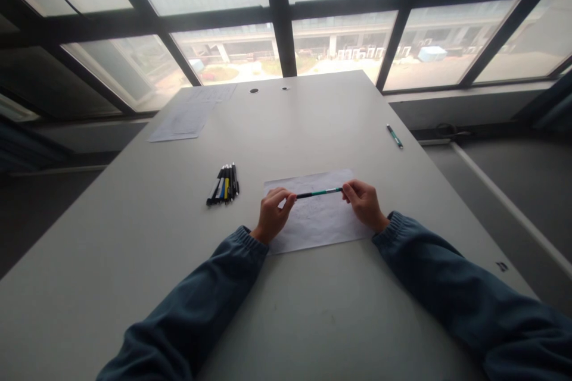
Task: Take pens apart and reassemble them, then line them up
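A slim green and black pen (319,193) is stretched level between my two hands, above a sheet of white paper (322,232) with faint marks on it. My left hand (274,212) pinches its black end between thumb and fingers. At the green end, my right hand (363,201) closes on the tip in the same way. To the left of my left hand lies a bunch of several pens (224,184), black, white, blue and yellow, side by side on the table. The fingertips cover both ends of the held pen.
Another green pen (394,136) lies near the right edge of the white table (295,131). Printed sheets (183,119) rest at the far left. Two round holes are at the back, before large windows. A small dark mark (502,266) sits at the right edge.
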### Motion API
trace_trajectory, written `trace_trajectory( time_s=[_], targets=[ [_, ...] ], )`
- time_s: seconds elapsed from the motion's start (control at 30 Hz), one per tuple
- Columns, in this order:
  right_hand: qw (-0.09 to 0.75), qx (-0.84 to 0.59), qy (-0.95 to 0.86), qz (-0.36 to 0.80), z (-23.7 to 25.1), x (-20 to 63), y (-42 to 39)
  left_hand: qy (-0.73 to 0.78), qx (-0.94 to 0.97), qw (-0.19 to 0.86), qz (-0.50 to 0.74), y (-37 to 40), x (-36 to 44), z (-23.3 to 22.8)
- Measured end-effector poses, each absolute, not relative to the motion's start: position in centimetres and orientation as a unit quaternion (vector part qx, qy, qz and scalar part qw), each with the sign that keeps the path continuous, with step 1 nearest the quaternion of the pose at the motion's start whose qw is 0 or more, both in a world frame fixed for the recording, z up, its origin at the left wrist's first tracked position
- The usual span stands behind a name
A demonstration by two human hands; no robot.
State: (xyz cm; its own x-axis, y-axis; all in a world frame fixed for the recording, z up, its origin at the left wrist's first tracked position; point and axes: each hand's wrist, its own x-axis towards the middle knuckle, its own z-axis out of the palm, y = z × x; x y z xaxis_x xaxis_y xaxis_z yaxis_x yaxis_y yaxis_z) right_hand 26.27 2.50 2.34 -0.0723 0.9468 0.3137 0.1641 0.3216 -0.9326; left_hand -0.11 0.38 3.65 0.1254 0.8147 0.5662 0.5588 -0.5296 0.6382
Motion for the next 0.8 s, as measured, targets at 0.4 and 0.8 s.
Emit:
trace_trajectory(
  time_s=[0.4, 0.8],
  targets=[
    [0.514, -0.446, -0.633, 0.369, 2.73, 26.17, 2.41, 0.464, 0.742, 0.135, 0.465, 0.4, -0.12, 3.67],
    [0.51, -0.445, -0.634, 0.374, 2.47, 26.18, 2.45, 0.47, 0.741, 0.135, 0.46, 0.33, -0.14, 3.65]
  ],
)
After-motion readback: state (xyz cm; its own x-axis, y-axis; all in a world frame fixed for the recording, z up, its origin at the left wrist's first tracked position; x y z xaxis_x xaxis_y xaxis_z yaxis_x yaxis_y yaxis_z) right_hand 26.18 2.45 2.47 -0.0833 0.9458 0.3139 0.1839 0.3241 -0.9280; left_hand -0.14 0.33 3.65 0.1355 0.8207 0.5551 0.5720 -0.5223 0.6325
